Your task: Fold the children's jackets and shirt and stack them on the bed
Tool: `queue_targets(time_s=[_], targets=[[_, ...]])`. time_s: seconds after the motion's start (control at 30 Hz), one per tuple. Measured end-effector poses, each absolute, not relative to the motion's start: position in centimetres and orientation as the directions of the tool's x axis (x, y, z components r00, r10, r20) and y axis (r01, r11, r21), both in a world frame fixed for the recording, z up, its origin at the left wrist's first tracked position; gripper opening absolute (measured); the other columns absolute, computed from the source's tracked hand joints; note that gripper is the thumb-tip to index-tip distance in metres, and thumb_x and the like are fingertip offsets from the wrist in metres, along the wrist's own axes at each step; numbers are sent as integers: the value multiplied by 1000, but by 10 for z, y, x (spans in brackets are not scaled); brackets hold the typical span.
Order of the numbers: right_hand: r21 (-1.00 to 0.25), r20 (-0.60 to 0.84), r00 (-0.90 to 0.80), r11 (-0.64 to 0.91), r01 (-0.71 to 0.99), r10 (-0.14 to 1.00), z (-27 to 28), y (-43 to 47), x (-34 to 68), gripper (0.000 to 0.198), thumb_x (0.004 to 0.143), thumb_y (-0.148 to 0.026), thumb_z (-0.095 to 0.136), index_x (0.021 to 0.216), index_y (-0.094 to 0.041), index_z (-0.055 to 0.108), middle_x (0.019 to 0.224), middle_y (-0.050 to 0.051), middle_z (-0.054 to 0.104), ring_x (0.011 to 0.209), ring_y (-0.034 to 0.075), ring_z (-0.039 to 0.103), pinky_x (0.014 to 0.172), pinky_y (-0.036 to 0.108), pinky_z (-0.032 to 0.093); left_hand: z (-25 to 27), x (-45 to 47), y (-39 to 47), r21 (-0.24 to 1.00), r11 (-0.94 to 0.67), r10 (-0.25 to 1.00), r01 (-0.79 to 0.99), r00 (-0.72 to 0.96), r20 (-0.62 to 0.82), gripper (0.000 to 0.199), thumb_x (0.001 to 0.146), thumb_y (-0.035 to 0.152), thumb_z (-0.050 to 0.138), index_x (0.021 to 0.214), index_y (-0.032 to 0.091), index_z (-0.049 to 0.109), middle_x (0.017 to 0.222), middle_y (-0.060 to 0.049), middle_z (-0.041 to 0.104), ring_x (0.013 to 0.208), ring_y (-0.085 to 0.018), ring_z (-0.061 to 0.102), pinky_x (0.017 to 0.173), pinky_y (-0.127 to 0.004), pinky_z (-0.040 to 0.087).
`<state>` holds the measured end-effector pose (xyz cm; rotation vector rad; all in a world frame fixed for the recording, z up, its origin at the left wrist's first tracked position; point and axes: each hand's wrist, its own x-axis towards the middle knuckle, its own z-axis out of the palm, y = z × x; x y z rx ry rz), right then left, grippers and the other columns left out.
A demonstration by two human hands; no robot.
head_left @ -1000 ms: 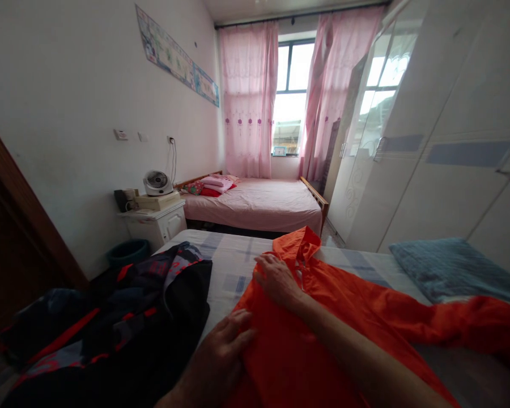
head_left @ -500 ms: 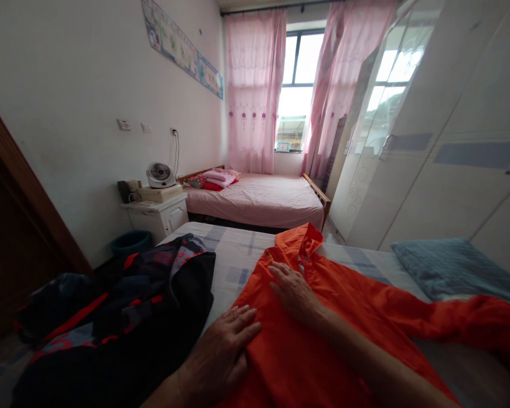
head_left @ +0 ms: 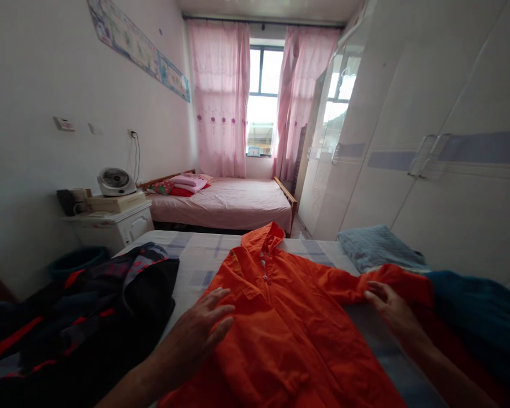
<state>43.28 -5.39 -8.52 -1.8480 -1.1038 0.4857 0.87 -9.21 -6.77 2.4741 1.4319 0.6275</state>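
An orange hooded jacket (head_left: pixel 289 323) lies spread front up on the near bed, its hood pointing toward the window and its zip running down the middle. My left hand (head_left: pixel 202 328) is over the jacket's left side, fingers spread and holding nothing. Over at the right sleeve (head_left: pixel 348 283), my right hand (head_left: pixel 389 311) has its fingers slightly curved and thumb apart; whether the fingertips touch the cloth I cannot tell. The jacket's left sleeve is mostly hidden behind my left arm.
Dark clothing with red trim (head_left: pixel 123 300) is heaped at the left. A blue-grey folded cloth (head_left: pixel 378 249) and teal fabric (head_left: pixel 476 306) lie at the right. Beyond are a pink bed (head_left: pixel 229 201), a cabinet (head_left: pixel 131 226) with a fan (head_left: pixel 117 180), and wardrobes (head_left: pixel 408 113).
My right hand has moved right, from the jacket's chest to its sleeve. My left hand has lifted slightly from the cloth. The view has turned right, bringing teal fabric into sight.
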Motion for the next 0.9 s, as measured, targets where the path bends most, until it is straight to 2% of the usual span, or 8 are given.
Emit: queue_targets(time_s=[0.13, 0.27, 0.4, 0.5, 0.57, 0.7, 0.8, 0.9], targets=[[-881, 74, 645, -253, 399, 760, -93, -63, 464, 50, 58, -39, 55, 101, -14, 60, 112, 17, 64, 106, 32, 58, 91, 41, 45, -71, 50, -90, 297, -551, 833, 780, 494, 248, 40, 93, 43, 37, 127, 31, 53, 147, -4, 36, 135, -25, 30, 109, -47, 29], [-955, 60, 606, -130, 265, 793, -104, -61, 463, 55, 55, -41, 57, 106, -18, 62, 117, 11, 63, 112, 29, 56, 93, 38, 44, -101, 77, -92, 234, -629, 777, 741, 605, 175, 50, 87, 48, 47, 136, 36, 40, 150, -4, 28, 137, -29, 25, 110, -54, 24], [-979, 74, 580, -52, 197, 811, -105, -46, 458, 57, 58, -40, 57, 109, -17, 63, 116, 9, 65, 112, 26, 56, 94, 32, 46, -125, 80, -94, 235, -646, 762, 726, 634, 135, 57, 87, 48, 49, 140, 38, 31, 151, -2, 25, 137, -26, 26, 111, -53, 21], [-971, 94, 611, -62, 229, 786, -102, -38, 452, 68, 61, -40, 57, 125, -18, 55, 129, 8, 57, 121, 26, 49, 103, 35, 37, -127, 77, -93, 245, -650, 758, 719, 638, 135, 58, 86, 48, 50, 140, 38, 31, 151, -2, 25, 137, -26, 25, 112, -52, 19], [-961, 74, 630, -113, 251, 773, -102, -35, 449, 77, 62, -39, 58, 134, -16, 45, 135, 11, 50, 126, 29, 43, 107, 40, 32, -124, 76, -93, 253, -653, 755, 714, 642, 133, 59, 86, 48, 50, 140, 37, 31, 151, -3, 25, 138, -27, 24, 112, -52, 19], [-958, 29, 647, -163, 236, 762, -102, -25, 446, 79, 67, -39, 51, 139, -10, 36, 137, 17, 46, 127, 30, 41, 102, 42, 38, -121, 77, -93, 267, -649, 757, 713, 639, 134, 58, 86, 49, 49, 140, 37, 32, 151, -3, 26, 138, -27, 24, 111, -53, 19], [-961, 91, 606, -90, 261, 790, -88, -21, 431, 74, 72, -38, 47, 139, -10, 36, 141, 14, 43, 128, 25, 42, 103, 36, 37, -121, 78, -94, 282, -643, 761, 712, 633, 138, 57, 85, 48, 50, 139, 37, 33, 151, -3, 26, 138, -27, 24, 111, -54, 20], [-893, 324, 383, 146, 425, 865, -56, -37, 394, 62, 77, -40, 47, 135, -17, 44, 141, 8, 44, 129, 22, 41, 107, 35, 33, -122, 80, -94, 323, -632, 770, 704, 617, 162, 53, 86, 43, 52, 137, 36, 39, 149, -3, 30, 137, -26, 27, 111, -52, 20]])
